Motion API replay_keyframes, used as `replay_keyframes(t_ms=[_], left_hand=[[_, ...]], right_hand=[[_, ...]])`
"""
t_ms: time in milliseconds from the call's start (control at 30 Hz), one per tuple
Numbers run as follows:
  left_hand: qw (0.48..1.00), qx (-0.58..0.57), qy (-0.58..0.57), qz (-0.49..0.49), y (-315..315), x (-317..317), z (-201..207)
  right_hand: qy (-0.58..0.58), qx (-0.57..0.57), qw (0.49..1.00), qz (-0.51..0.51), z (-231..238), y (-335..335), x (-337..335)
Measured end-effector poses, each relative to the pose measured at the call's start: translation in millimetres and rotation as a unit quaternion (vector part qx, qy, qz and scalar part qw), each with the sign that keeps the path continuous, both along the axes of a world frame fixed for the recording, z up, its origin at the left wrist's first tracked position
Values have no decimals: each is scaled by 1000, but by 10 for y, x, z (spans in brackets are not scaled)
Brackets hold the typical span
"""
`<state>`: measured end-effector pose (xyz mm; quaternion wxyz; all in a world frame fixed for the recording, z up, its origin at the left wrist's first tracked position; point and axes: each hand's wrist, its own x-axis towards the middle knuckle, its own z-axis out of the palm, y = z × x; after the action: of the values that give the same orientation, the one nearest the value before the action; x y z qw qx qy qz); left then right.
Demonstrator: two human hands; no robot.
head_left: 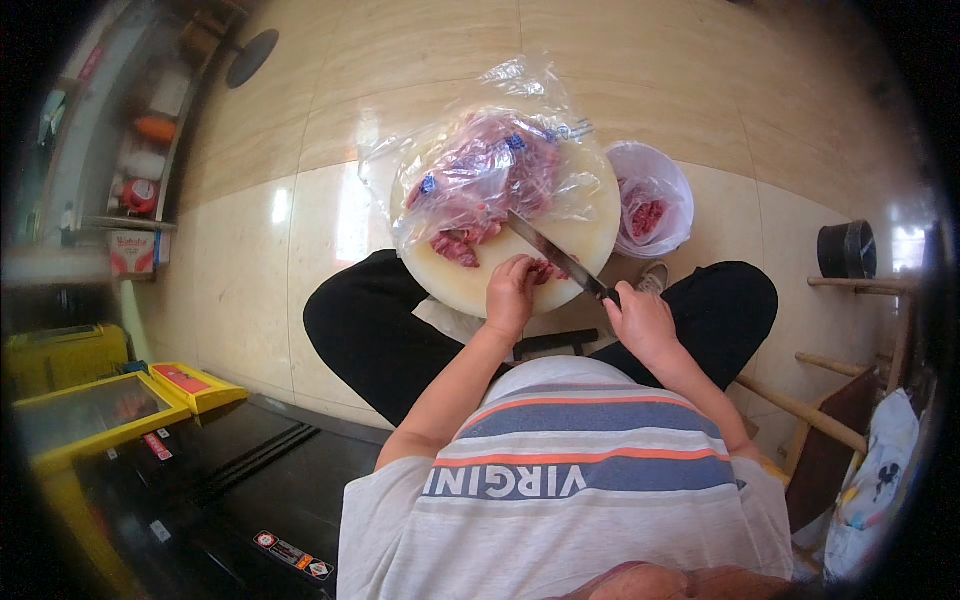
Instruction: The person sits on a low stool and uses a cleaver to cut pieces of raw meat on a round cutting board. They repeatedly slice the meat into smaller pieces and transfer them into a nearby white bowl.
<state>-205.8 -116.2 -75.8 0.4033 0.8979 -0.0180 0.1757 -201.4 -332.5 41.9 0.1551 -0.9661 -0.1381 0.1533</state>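
Observation:
A knife [545, 246] slants across a round cream cutting board [463, 291], its handle in my right hand [642, 320], which is closed around it. My left hand [511, 298] has its fingers bent together over a small piece of red meat [544, 271] at the board's near edge, beside the blade. A larger chunk of cut meat [456, 248] lies left of the knife tip. Behind it, a big heap of raw meat [490, 160] sits in a crumpled clear plastic bag [565, 185] with blue marks. The bag covers much of the board's far side.
A white bucket [683, 205] lined with plastic holds cut meat [648, 215] and stands right of the board. My knees flank the board. At right are a wooden chair [830, 430] and a black container [846, 249]. A black and yellow cabinet [250, 480] stands at left, shelves beyond it.

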Motion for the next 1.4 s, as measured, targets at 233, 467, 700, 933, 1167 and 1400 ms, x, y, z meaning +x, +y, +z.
replay_keyframes(t_ms=[233, 467, 700, 933, 1167, 1400], left_hand=[[999, 24, 10, -22, -15, -26, 84], [997, 56, -13, -41, -46, 16, 28], [994, 92, -3, -54, -35, 13, 5], [996, 81, -20, -37, -117, -2, 77], [996, 90, -22, -15, -134, -16, 29], [996, 82, -11, -21, -118, -45, 97]], right_hand=[[10, 3, 1000, 17, 71, 75, -71], [12, 10, 998, 54, -91, 227, 56], [13, 16, 998, 52, -93, 228, 68], [-7, 15, 998, 63, -235, 236, 64], [-3, 1, 998, 55, -135, 170, 33], [-5, -4, 999, 53, -148, 223, 56]])
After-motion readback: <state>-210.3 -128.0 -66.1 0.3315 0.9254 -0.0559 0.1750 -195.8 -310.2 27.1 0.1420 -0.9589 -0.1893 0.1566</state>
